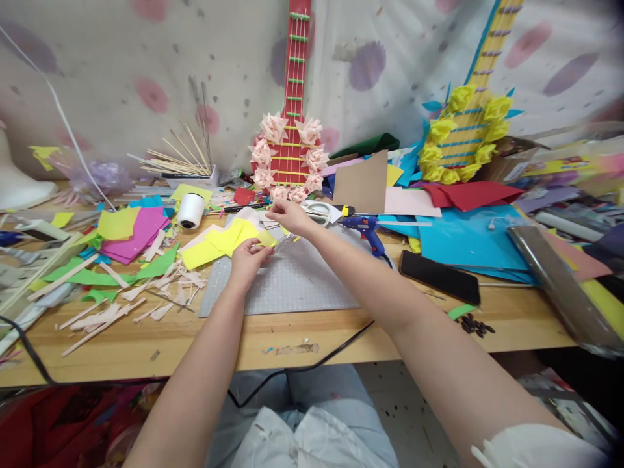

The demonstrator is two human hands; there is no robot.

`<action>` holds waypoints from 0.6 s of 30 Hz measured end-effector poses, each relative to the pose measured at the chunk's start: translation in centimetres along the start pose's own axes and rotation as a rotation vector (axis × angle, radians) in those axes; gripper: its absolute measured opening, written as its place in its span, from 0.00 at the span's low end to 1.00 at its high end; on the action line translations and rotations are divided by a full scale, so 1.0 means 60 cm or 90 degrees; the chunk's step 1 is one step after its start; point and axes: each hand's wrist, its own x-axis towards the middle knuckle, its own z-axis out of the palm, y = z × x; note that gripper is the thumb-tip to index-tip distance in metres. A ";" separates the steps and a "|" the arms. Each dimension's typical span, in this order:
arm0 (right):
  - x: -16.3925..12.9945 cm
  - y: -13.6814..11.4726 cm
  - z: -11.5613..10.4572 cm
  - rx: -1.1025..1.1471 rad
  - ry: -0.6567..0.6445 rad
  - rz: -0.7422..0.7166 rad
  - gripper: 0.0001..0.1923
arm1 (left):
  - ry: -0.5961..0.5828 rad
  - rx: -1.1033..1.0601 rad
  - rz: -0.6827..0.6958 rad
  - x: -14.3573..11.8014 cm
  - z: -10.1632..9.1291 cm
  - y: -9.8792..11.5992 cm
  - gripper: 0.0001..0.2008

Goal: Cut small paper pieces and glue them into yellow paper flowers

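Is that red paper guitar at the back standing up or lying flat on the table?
Standing upright. The red paper guitar leans against the flowered backdrop, its neck pointing straight up past the top of the picture, its body ringed with pink paper flowers.

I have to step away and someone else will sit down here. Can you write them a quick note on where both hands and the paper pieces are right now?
Left hand: pinching a small yellow paper piece at the far edge of the grey cutting mat.
Right hand: reaching beyond the mat, fingertips pinched together; what it grips is too small to tell.
Nearby: yellow sheets left of the mat, scissors and blue glue gun to the right, red paper guitar with pink flowers behind.
Done: the guitar already carries flowers.
Left: the yellow piece is not yet attached anywhere.
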 end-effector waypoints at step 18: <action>-0.117 0.020 0.029 0.534 -0.007 0.183 0.19 | -0.018 -0.080 -0.014 -0.013 0.008 0.012 0.20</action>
